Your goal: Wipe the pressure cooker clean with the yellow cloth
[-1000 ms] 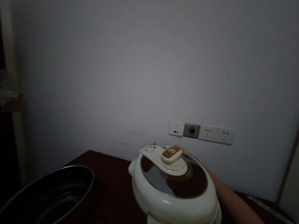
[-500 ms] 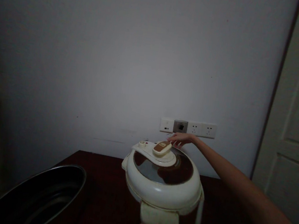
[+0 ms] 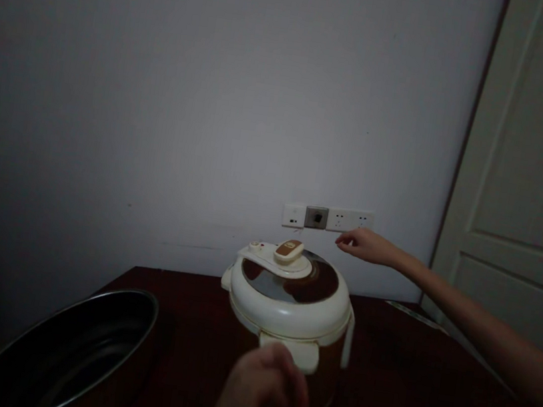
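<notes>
A white electric pressure cooker (image 3: 287, 307) with a brown lid panel stands on the dark table. Its lid knob (image 3: 289, 251) is cream and brown. Just in front of the cooker's front side handle (image 3: 298, 354) is my left hand (image 3: 271, 385), loosely curved and holding nothing; it hides part of the handle, and I cannot tell whether it touches it. My right hand (image 3: 369, 245) hovers behind and right of the lid, apart from it, fingers loosely bent with nothing in them.
At the left lies a large dark pot (image 3: 73, 351) with a shiny rim. Wall sockets (image 3: 338, 220) sit on the wall behind the cooker. A panelled door (image 3: 519, 198) is at the right. The dark red table (image 3: 184, 319) meets the wall.
My left hand has come off the front handle. My right hand has moved right, away from the lid knob. The cooker now stands lower in view, resting on the table.
</notes>
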{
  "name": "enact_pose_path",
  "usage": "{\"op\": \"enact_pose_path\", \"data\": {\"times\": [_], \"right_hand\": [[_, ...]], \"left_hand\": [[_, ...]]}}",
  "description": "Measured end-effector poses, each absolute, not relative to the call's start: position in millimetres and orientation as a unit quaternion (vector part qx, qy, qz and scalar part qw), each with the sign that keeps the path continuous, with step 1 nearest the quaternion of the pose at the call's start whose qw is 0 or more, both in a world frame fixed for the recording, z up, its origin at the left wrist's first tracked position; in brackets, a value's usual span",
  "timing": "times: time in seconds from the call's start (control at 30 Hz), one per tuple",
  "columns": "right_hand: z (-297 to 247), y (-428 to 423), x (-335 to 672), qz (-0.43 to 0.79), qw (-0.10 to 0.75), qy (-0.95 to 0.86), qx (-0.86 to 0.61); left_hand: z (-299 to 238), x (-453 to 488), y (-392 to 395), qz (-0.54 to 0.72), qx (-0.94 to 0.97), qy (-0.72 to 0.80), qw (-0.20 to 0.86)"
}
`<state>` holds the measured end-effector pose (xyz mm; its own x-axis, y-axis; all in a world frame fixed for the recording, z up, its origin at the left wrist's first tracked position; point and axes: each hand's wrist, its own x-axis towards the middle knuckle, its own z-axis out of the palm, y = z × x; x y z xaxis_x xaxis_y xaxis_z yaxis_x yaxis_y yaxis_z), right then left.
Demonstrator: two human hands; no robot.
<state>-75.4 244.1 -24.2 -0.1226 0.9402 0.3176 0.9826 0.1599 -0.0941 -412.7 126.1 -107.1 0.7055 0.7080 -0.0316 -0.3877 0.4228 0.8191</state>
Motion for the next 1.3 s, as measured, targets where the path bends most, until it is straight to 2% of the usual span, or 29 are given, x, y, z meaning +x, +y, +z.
{"op": "enact_pose_path", "data": {"times": [0.07,0.2,0.33,0.43,0.53,0.7,0.8,0.97,1.17,1.3], "right_hand": [[-35.4,198.7,-97.7,-0.125,0.126,-0.736,-0.653],[-73.1,114.0,-153.3,-0.129,0.093,-0.758,-0.632],[-124.1,62.6,-200.4,-0.094,0.12,-0.775,-0.613],[-154.3,42.0,-224.4,-0.002,0.151,-0.776,-0.613],[-170.8,27.7,-244.6,0.084,0.173,-0.777,-0.599],[-186.2,18.1,-266.7,0.154,0.111,-0.794,-0.578],[-197.5,20.5,-268.6,0.166,0.127,-0.812,-0.545],[-222.1,26.1,-265.9,0.144,0.183,-0.798,-0.557],[-248.2,23.4,-258.4,0.072,0.182,-0.789,-0.582],[-243.5,21.7,-244.4,-0.038,0.285,-0.805,-0.519]], "left_hand": [[-74.0,-422.2,135.9,0.421,0.396,0.159,0.8],[-30.0,-446.4,173.1,0.62,0.408,0.128,0.658],[-37.2,-462.3,232.0,0.732,0.444,0.159,0.492],[-62.5,-466.8,277.0,0.763,0.452,0.246,0.392],[-93.0,-466.0,313.1,0.726,0.469,0.331,0.378],[-139.0,-457.9,347.0,0.642,0.561,0.391,0.348],[-156.4,-453.0,356.1,0.617,0.585,0.402,0.34],[-170.3,-450.4,360.3,0.593,0.611,0.416,0.319],[-173.5,-451.6,356.3,0.587,0.622,0.43,0.29],[-170.1,-453.3,351.6,0.58,0.634,0.436,0.269]]}}
